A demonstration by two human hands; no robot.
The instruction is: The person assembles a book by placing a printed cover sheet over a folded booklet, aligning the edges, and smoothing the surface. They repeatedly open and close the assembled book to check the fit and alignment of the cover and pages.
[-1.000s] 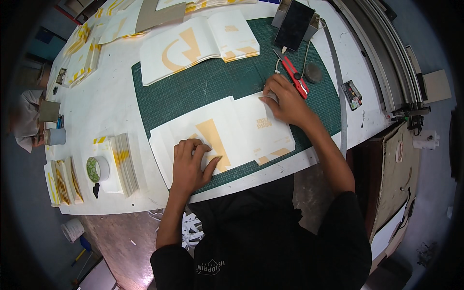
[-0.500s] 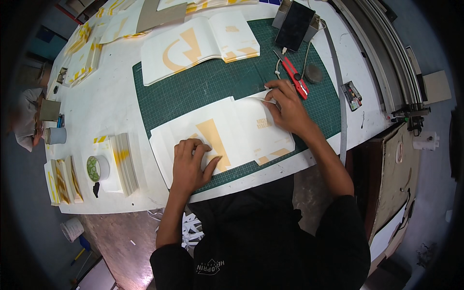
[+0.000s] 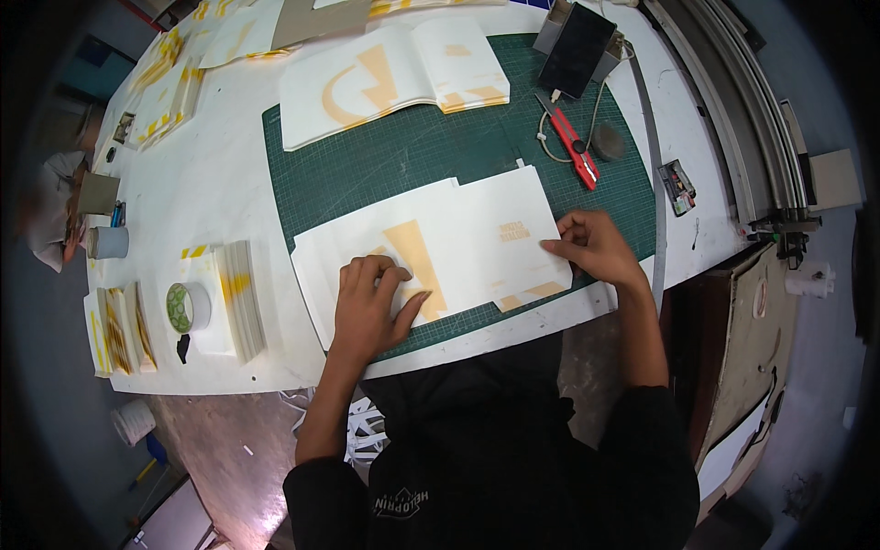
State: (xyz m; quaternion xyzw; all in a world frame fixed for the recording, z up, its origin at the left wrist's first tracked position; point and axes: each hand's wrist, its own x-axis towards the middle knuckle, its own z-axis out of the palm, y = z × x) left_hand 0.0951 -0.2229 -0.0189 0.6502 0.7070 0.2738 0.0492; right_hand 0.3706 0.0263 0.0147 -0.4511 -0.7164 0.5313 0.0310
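A white printed sheet (image 3: 473,225) with pale orange shapes and notched edges lies across the near part of the green cutting mat (image 3: 403,165). My left hand (image 3: 368,307) rests on its left part, thumb and fingers apart, pressing on the orange shape. At the sheet's right edge my right hand (image 3: 600,247) pinches the paper between thumb and fingers. Several more layers seem to lie under the sheet at its left end. Beyond it, a stack of similar printed sheets (image 3: 357,92) sits on the far part of the mat.
A red utility knife (image 3: 577,151) and a dark round object (image 3: 608,142) lie at the mat's right, near a propped phone (image 3: 577,50) with a cable. Left of the mat are a tape roll (image 3: 188,307) and paper stacks (image 3: 240,298). Another person (image 3: 55,211) is at the far left.
My right hand has moved from the sheet's lifted top edge down to its right edge. The corner that was raised now lies flat. My left hand stays on the sheet.
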